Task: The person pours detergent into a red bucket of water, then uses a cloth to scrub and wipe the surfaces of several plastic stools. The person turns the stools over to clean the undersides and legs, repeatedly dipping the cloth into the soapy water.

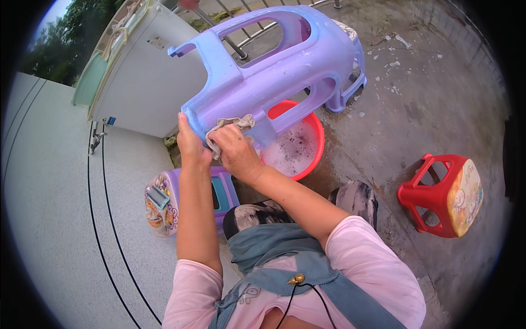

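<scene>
A purple-and-blue plastic stool lies tilted on its side in front of me, above a red plastic basin of soapy water. My left hand grips the end of one stool leg at the near left corner. Bunched in my right hand is a wet greyish cloth, pressed against the stool's side close to that corner. Both hands are almost touching. White foam with dark patches covers the water, and the stool hides part of the basin.
A red stool with a printed seat stands at the right on wet concrete. By my left forearm, a purple stool carries a phone-like device. Beyond are a white cabinet-like box, another blue stool and metal railings.
</scene>
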`<action>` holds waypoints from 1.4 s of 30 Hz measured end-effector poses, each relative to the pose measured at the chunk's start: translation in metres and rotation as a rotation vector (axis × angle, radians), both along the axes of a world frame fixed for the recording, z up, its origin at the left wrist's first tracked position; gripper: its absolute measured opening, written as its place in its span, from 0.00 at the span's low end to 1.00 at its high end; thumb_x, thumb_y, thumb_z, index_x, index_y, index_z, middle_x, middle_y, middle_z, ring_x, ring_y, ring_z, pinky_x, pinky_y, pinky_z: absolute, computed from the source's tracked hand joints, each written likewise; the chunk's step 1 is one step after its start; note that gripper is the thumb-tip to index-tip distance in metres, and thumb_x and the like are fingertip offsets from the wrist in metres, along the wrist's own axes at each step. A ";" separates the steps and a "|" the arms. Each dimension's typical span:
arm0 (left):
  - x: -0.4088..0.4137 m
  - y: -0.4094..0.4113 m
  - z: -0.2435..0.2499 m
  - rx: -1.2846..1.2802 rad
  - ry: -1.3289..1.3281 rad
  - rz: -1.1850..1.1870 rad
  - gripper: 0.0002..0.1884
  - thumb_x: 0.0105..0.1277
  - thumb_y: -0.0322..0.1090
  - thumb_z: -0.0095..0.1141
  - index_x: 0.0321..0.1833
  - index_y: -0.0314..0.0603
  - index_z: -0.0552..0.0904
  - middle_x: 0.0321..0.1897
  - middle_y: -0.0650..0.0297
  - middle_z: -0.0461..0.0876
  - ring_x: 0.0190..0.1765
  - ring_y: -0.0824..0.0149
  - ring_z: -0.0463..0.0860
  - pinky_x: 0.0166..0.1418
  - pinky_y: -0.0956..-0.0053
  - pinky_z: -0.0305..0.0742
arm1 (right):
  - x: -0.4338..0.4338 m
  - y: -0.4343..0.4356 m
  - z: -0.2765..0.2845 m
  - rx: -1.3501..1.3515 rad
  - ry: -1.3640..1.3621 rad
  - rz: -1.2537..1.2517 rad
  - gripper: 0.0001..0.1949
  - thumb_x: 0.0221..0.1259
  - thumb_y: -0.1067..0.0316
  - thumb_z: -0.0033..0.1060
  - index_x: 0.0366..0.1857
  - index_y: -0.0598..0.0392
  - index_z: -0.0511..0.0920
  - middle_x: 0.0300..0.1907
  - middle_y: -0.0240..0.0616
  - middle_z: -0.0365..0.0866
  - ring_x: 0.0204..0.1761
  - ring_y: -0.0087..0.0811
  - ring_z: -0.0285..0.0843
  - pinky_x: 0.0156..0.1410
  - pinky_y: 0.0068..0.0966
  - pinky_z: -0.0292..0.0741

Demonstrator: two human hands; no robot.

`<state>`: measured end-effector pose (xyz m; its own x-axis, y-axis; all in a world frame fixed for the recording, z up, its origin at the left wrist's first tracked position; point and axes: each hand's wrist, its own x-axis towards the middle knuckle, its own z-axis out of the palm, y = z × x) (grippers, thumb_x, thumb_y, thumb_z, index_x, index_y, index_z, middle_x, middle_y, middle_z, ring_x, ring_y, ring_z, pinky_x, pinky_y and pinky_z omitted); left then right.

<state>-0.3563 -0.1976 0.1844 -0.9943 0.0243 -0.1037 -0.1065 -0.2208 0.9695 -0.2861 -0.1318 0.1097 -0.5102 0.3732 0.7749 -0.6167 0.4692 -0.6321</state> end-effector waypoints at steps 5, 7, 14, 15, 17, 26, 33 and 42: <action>0.003 0.000 -0.005 -0.047 0.014 0.043 0.26 0.79 0.51 0.36 0.62 0.33 0.72 0.56 0.53 0.78 0.56 0.56 0.81 0.61 0.59 0.77 | 0.009 0.006 -0.002 0.171 -0.081 -0.058 0.12 0.48 0.78 0.55 0.39 0.57 0.75 0.35 0.39 0.75 0.43 0.43 0.74 0.50 0.35 0.75; 0.004 0.002 -0.002 -0.030 0.000 0.037 0.26 0.79 0.51 0.36 0.62 0.33 0.72 0.56 0.53 0.78 0.57 0.56 0.80 0.62 0.59 0.76 | 0.010 0.011 -0.001 0.278 -0.098 -0.085 0.11 0.48 0.76 0.56 0.38 0.56 0.75 0.35 0.37 0.74 0.43 0.42 0.74 0.50 0.33 0.75; 0.008 0.001 -0.007 -0.097 0.056 0.041 0.30 0.78 0.55 0.38 0.64 0.31 0.71 0.60 0.53 0.76 0.60 0.57 0.78 0.64 0.60 0.74 | 0.019 0.083 -0.013 0.337 -0.155 -0.184 0.13 0.45 0.80 0.57 0.37 0.56 0.76 0.37 0.39 0.75 0.47 0.45 0.72 0.52 0.35 0.74; 0.007 0.003 -0.006 -0.104 0.050 0.035 0.30 0.78 0.55 0.37 0.65 0.31 0.71 0.61 0.53 0.75 0.61 0.57 0.78 0.65 0.60 0.73 | 0.021 0.092 -0.013 0.282 -0.183 -0.232 0.13 0.45 0.81 0.57 0.37 0.56 0.76 0.38 0.40 0.75 0.47 0.45 0.72 0.53 0.36 0.74; 0.010 0.004 -0.002 -0.097 0.039 0.021 0.30 0.78 0.55 0.37 0.65 0.31 0.70 0.62 0.53 0.75 0.61 0.57 0.77 0.65 0.60 0.73 | 0.025 0.092 -0.009 0.190 -0.177 -0.240 0.13 0.45 0.82 0.56 0.37 0.57 0.76 0.39 0.42 0.76 0.47 0.46 0.72 0.53 0.37 0.74; 0.021 0.006 -0.010 -0.196 0.099 -0.159 0.28 0.78 0.51 0.41 0.62 0.28 0.73 0.56 0.53 0.79 0.56 0.62 0.80 0.62 0.67 0.74 | 0.016 0.025 -0.010 0.263 -0.107 -0.042 0.09 0.49 0.75 0.56 0.36 0.54 0.76 0.37 0.37 0.75 0.47 0.40 0.75 0.50 0.33 0.78; 0.025 -0.002 -0.027 -0.234 0.150 -0.051 0.26 0.78 0.48 0.44 0.58 0.25 0.75 0.54 0.53 0.80 0.54 0.63 0.80 0.61 0.67 0.74 | 0.031 0.092 -0.032 0.346 -0.101 -0.136 0.11 0.49 0.76 0.59 0.38 0.54 0.78 0.40 0.36 0.78 0.49 0.41 0.76 0.53 0.36 0.77; 0.021 -0.005 -0.024 -0.183 0.152 -0.061 0.26 0.77 0.47 0.45 0.60 0.26 0.74 0.57 0.54 0.79 0.57 0.62 0.79 0.64 0.66 0.72 | 0.034 0.171 -0.041 -0.277 -0.134 -0.337 0.14 0.46 0.86 0.53 0.38 0.62 0.80 0.39 0.46 0.81 0.45 0.49 0.78 0.52 0.36 0.76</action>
